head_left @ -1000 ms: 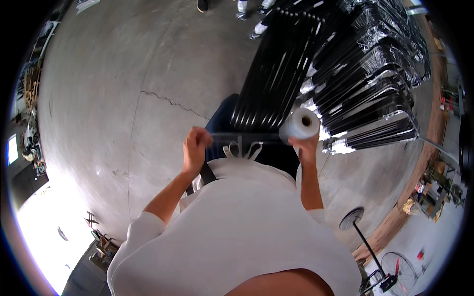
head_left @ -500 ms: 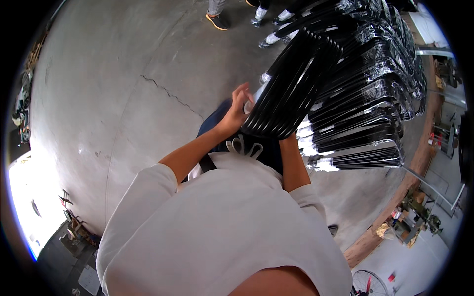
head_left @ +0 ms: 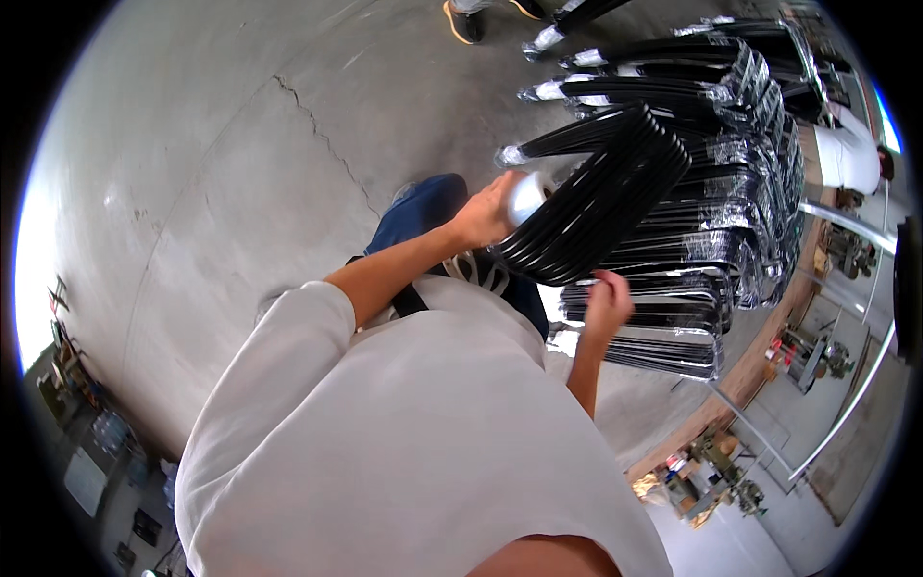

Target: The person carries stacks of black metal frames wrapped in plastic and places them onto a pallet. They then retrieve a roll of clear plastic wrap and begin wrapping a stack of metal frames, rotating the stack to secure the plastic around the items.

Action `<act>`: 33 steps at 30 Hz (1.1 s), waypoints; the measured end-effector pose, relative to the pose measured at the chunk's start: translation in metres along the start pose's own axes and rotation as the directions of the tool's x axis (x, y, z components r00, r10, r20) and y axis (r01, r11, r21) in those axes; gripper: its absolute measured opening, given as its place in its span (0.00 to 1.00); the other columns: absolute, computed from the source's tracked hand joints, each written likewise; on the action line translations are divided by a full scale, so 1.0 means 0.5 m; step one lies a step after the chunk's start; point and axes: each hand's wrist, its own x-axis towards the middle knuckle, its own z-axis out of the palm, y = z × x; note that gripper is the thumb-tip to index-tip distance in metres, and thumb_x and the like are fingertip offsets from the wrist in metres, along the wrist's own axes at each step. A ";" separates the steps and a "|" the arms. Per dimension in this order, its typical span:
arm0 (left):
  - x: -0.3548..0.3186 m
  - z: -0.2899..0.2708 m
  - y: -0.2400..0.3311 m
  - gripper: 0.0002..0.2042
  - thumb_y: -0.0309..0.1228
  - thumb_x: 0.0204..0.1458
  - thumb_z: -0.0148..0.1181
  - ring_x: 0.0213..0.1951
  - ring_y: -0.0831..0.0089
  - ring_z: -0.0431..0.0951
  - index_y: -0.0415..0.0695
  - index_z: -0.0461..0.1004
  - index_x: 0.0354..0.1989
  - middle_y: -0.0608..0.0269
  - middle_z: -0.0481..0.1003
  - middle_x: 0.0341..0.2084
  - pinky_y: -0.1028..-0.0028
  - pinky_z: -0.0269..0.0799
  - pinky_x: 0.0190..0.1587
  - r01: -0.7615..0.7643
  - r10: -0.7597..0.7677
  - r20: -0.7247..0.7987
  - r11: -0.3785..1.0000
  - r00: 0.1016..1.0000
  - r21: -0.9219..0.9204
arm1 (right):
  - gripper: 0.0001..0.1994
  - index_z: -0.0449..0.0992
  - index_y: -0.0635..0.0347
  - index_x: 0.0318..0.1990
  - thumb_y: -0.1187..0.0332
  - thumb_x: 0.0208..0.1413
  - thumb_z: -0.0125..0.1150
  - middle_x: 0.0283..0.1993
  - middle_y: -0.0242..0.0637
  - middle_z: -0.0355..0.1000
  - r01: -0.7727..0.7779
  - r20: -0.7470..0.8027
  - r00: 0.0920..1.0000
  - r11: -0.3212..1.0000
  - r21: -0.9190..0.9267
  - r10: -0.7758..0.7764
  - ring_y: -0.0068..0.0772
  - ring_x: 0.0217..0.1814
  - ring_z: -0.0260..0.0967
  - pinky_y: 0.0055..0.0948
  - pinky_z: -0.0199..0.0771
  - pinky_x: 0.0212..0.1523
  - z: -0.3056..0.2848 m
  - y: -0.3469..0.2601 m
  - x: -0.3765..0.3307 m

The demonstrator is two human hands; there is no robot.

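A roll of clear stretch film (head_left: pixel 528 198) stands out at the left side of a bundle of bent black metal rods (head_left: pixel 604 204). My left hand (head_left: pixel 486 210) is wrapped round the roll. The bundle is tilted, its rounded lower bends close to my lap, its upper end toward the far right. My right hand (head_left: pixel 610 304) is at the lower right of the bundle with its fingers curled in. Whatever lies between those fingers is too small to make out. What supports the bundle from below is hidden.
Several film-wrapped bundles of black rods (head_left: pixel 745 173) are stacked to the right. A metal rail (head_left: pixel 851 226) stands beyond them. Another person's shoe (head_left: pixel 463 23) shows at the top. A crack (head_left: pixel 322 139) runs across the concrete floor. Workshop equipment (head_left: pixel 707 476) lines the right side.
My right hand has come out from behind the bundle to its lower right. My left hand, fingers raised before, now closes round the film roll. The view has shifted.
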 end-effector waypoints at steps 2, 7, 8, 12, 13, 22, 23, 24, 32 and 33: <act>-0.001 0.006 -0.009 0.29 0.31 0.39 0.59 0.47 0.52 0.65 0.42 0.55 0.51 0.46 0.64 0.45 0.65 0.63 0.48 -0.026 0.026 0.029 0.999 0.999 0.026 | 0.05 0.73 0.61 0.28 0.79 0.44 0.51 0.26 0.30 0.67 0.347 0.203 0.917 0.938 0.015 -0.343 0.15 0.22 0.59 0.16 0.59 0.21 -0.018 -0.106 -0.025; 0.020 0.021 0.005 0.27 0.28 0.39 0.56 0.49 0.54 0.64 0.43 0.56 0.51 0.51 0.63 0.46 0.66 0.62 0.49 -0.065 0.065 0.152 0.998 0.986 -0.007 | 0.10 0.67 0.60 0.28 0.67 0.39 0.59 0.29 0.34 0.63 0.968 0.804 0.234 0.207 -0.141 -0.546 0.33 0.39 0.61 0.36 0.54 0.51 0.111 -0.175 -0.027; 0.024 0.024 -0.003 0.29 0.29 0.37 0.57 0.48 0.54 0.65 0.46 0.56 0.51 0.51 0.64 0.45 0.65 0.62 0.48 -0.001 0.008 0.141 0.999 0.990 -0.053 | 0.08 0.66 0.59 0.26 0.69 0.39 0.57 0.26 0.34 0.63 0.977 0.836 0.203 0.163 -0.137 -0.511 0.32 0.36 0.61 0.33 0.55 0.47 0.127 -0.164 -0.015; 0.048 0.025 -0.045 0.34 0.33 0.30 0.61 0.47 0.54 0.67 0.51 0.57 0.52 0.52 0.68 0.42 0.64 0.63 0.48 0.154 -0.140 0.120 0.981 0.983 -0.115 | 0.03 0.65 0.59 0.21 0.73 0.37 0.52 0.20 0.34 0.64 0.986 0.846 0.157 0.025 -0.167 -0.509 0.30 0.29 0.61 0.28 0.55 0.37 0.162 -0.152 -0.014; 0.054 0.019 -0.056 0.35 0.33 0.29 0.62 0.47 0.54 0.67 0.51 0.57 0.52 0.52 0.69 0.42 0.65 0.63 0.48 0.170 -0.158 0.114 0.981 0.981 -0.099 | 0.02 0.68 0.60 0.21 0.73 0.37 0.52 0.18 0.34 0.64 0.985 0.846 0.155 0.017 -0.171 -0.510 0.30 0.28 0.61 0.28 0.55 0.37 0.165 -0.154 -0.009; -0.081 -0.206 0.015 0.39 0.21 0.20 0.69 0.47 0.72 0.65 0.42 0.60 0.50 0.64 0.67 0.41 0.72 0.60 0.51 0.226 -0.150 0.216 0.893 0.965 -0.389 | 0.06 0.71 0.62 0.17 0.69 0.36 0.57 0.19 0.37 0.66 0.946 0.860 0.324 0.149 -0.288 -0.395 0.33 0.32 0.62 0.32 0.54 0.43 0.157 -0.151 -0.009; -0.108 -0.229 0.032 0.40 0.21 0.20 0.69 0.48 0.71 0.64 0.42 0.60 0.51 0.63 0.66 0.43 0.70 0.58 0.53 0.256 -0.152 0.284 0.890 0.947 -0.379 | 0.06 0.72 0.62 0.18 0.68 0.36 0.58 0.19 0.37 0.66 0.937 0.844 0.347 0.180 -0.298 -0.409 0.33 0.33 0.62 0.33 0.54 0.44 0.158 -0.147 -0.006; -0.138 -0.250 0.062 0.41 0.23 0.21 0.70 0.49 0.70 0.64 0.43 0.59 0.52 0.63 0.66 0.44 0.68 0.57 0.55 0.292 -0.168 0.325 0.877 0.931 -0.383 | 0.07 0.72 0.62 0.19 0.68 0.36 0.59 0.22 0.37 0.66 0.938 0.800 0.346 0.206 -0.279 -0.491 0.34 0.36 0.60 0.34 0.53 0.48 0.158 -0.138 -0.001; -0.203 -0.221 0.164 0.38 0.30 0.21 0.70 0.46 0.57 0.66 0.44 0.62 0.49 0.56 0.66 0.44 0.66 0.61 0.49 -0.138 0.167 0.496 0.986 0.852 -0.095 | 0.06 0.70 0.63 0.27 0.73 0.40 0.59 0.38 0.42 0.64 0.721 0.580 0.484 0.674 0.160 -0.656 0.37 0.45 0.63 0.37 0.55 0.53 0.097 -0.190 0.042; -0.196 -0.210 0.163 0.38 0.30 0.22 0.71 0.46 0.58 0.66 0.44 0.62 0.50 0.57 0.66 0.44 0.66 0.62 0.49 -0.143 0.171 0.503 0.985 0.847 -0.094 | 0.08 0.70 0.63 0.30 0.72 0.41 0.61 0.42 0.42 0.63 0.566 0.433 0.659 0.784 0.253 -0.615 0.37 0.47 0.63 0.36 0.57 0.53 0.056 -0.186 0.027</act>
